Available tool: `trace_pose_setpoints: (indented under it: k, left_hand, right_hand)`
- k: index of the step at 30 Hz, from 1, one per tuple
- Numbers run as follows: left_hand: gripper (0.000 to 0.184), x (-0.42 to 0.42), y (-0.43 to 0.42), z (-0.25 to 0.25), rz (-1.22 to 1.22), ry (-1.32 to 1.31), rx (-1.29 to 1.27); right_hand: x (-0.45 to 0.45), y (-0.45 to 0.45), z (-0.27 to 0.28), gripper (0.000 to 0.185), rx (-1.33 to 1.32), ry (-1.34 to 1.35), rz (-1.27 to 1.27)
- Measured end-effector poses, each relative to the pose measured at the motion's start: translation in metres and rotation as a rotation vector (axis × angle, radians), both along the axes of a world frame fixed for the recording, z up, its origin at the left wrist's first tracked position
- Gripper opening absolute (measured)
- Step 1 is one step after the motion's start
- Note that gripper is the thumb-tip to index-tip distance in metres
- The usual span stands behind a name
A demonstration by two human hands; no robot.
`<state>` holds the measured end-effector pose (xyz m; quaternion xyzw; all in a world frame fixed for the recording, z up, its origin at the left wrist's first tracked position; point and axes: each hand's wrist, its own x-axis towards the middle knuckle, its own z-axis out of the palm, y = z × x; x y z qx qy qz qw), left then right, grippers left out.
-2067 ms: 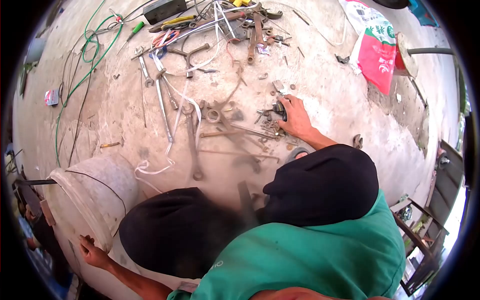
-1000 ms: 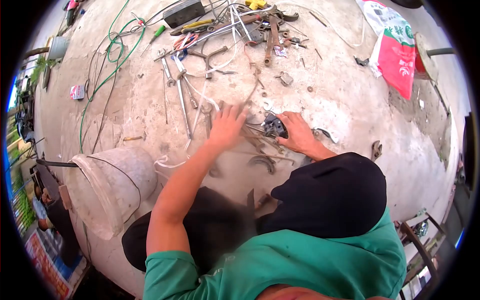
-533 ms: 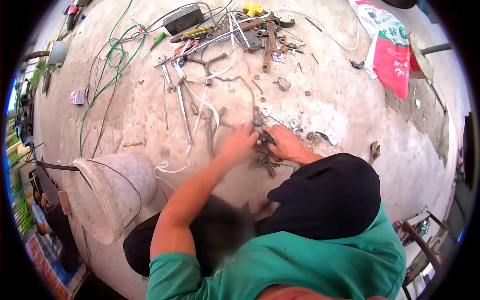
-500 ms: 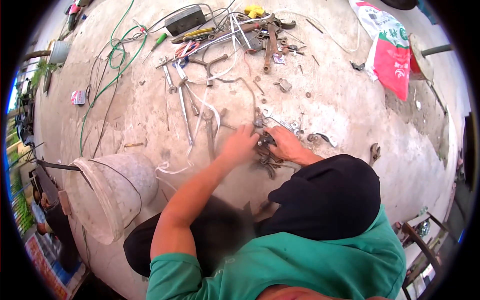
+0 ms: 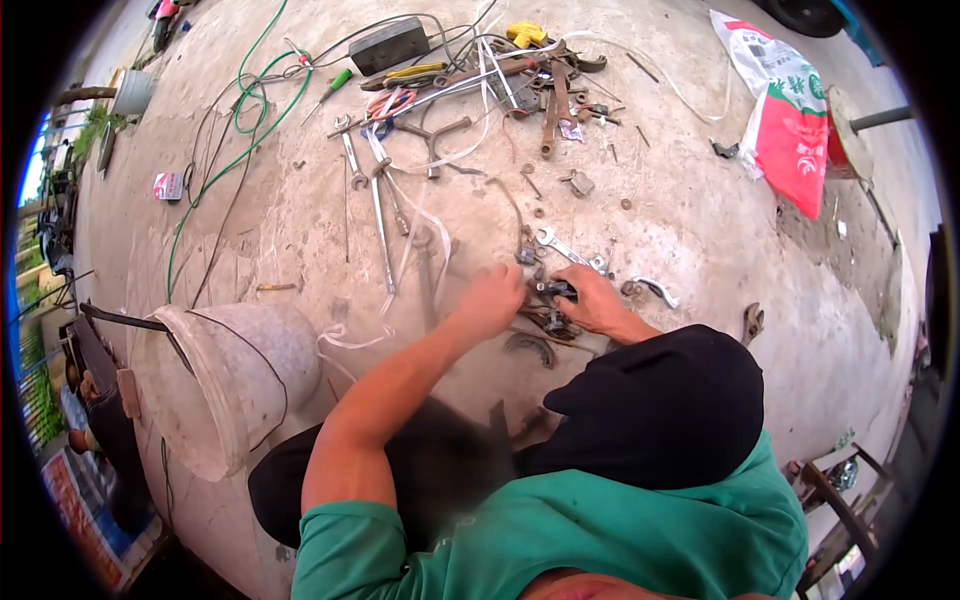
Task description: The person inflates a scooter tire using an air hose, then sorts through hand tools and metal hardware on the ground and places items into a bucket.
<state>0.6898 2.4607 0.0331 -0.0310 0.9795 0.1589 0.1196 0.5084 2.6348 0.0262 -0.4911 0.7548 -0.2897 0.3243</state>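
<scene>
On the concrete floor in front of my knees, my right hand (image 5: 592, 302) closes its fingers and thumb on a dark metal part (image 5: 556, 289) whose kind I cannot make out. Just left of that part is my left hand (image 5: 496, 298), its fingers curled and slightly blurred; whatever they hold is hidden. Below the hands lie more dark metal pieces and a curved rusty piece (image 5: 532, 347). A shiny open-ended wrench (image 5: 568, 248) rests just above my right hand. To its right sits a curved silvery piece (image 5: 656, 291).
A white bucket (image 5: 285, 345) lies tipped on its side at left. Farther up are a T-shaped socket wrench (image 5: 382, 235), a green-handled screwdriver (image 5: 341, 80), a dark block (image 5: 390, 46), cables and a heap of tools. A red-and-white bag (image 5: 785, 140) lies at upper right.
The whole view has shifted slightly, with floor objects appearing lower and to the right. Both hands stay close together over the metal parts; the curved rusty piece shows more clearly below them.
</scene>
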Motion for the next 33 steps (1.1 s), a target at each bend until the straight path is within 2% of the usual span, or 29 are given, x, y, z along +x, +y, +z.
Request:
trace_pose_setpoints:
  k: [9, 12, 18, 20, 23, 27, 29, 31, 33]
  left_hand:
    - [0.01, 0.003, 0.0, 0.001, -0.051, 0.056, -0.013]
    - [0.01, -0.003, 0.001, 0.001, -0.067, -0.01, -0.018]
    - [0.014, -0.01, -0.016, 0.001, -0.091, -0.062, 0.16]
    - [0.018, -0.016, -0.024, 0.014, -0.026, -0.112, 0.273]
    - [0.023, -0.027, -0.036, 0.038, 0.108, -0.091, 0.438]
    - [0.028, -0.04, -0.061, 0.101, 0.335, 0.031, 0.661]
    - [0.03, -0.037, -0.08, 0.142, 0.417, 0.16, 0.718]
    - [0.029, -0.024, -0.111, 0.203, 0.495, 0.022, 0.656]
    - [0.028, 0.009, -0.138, 0.259, 0.642, 0.013, 0.665]
  right_hand:
    - [-0.015, 0.002, 0.002, 0.04, 0.009, -0.13, -0.173]
    - [-0.019, 0.001, 0.008, 0.04, 0.009, -0.179, -0.203]
    - [-0.044, -0.004, 0.031, 0.039, -0.105, -0.136, -0.218]
    - [-0.059, -0.003, 0.037, 0.043, -0.116, -0.204, -0.39]
    - [-0.082, -0.004, 0.042, 0.049, -0.186, -0.207, -0.635]
    - [-0.099, -0.012, 0.042, 0.049, -0.195, -0.527, -0.778]
    - [-0.095, -0.022, 0.05, 0.049, -0.189, -0.58, -0.747]
    - [-0.09, -0.029, 0.05, 0.05, -0.152, -0.626, -0.704]
    - [-0.081, -0.041, 0.057, 0.051, -0.131, -0.648, -0.646]
